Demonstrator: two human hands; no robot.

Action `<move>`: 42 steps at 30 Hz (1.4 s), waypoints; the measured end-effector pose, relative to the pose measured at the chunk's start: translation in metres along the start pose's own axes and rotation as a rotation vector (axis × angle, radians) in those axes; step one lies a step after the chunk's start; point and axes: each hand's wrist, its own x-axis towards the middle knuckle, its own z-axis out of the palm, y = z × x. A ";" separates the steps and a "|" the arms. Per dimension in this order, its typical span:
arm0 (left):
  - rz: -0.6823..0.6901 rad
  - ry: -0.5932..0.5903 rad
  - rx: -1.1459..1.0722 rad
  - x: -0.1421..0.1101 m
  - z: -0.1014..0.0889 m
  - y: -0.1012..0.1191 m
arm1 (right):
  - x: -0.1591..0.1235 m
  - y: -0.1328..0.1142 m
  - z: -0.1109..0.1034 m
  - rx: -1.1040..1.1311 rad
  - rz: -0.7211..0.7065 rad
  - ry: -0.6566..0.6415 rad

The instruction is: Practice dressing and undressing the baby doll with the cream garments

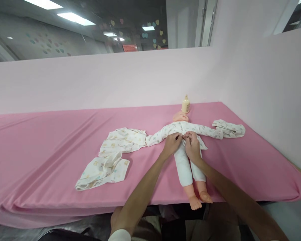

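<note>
A baby doll (180, 117) lies on its back on the pink table cover (52, 140), head away from me, feet at the front edge. It wears a printed white top (190, 129) and white trousers (184, 167). My left hand (171, 144) and my right hand (192, 145) meet at the doll's waist, both with fingers pinched on the front of the top near its lower edge.
Two loose printed baby garments (110, 157) lie to the left of the doll, and a small folded one (229, 128) by its arm on the right. A cream bottle (185, 104) stands behind the doll's head against the pink wall.
</note>
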 end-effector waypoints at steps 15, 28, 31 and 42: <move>-0.051 0.062 -0.156 0.001 0.007 -0.009 | -0.001 0.001 0.003 -0.267 -0.245 0.056; -0.161 0.014 -0.208 0.002 0.003 -0.003 | -0.001 0.004 0.005 -0.265 -0.158 0.023; -0.188 0.016 -0.279 0.004 0.001 -0.003 | -0.001 0.005 0.004 -0.277 -0.190 0.008; -0.012 -0.033 0.297 -0.043 -0.009 0.013 | -0.011 0.005 -0.027 -0.455 -0.328 -0.053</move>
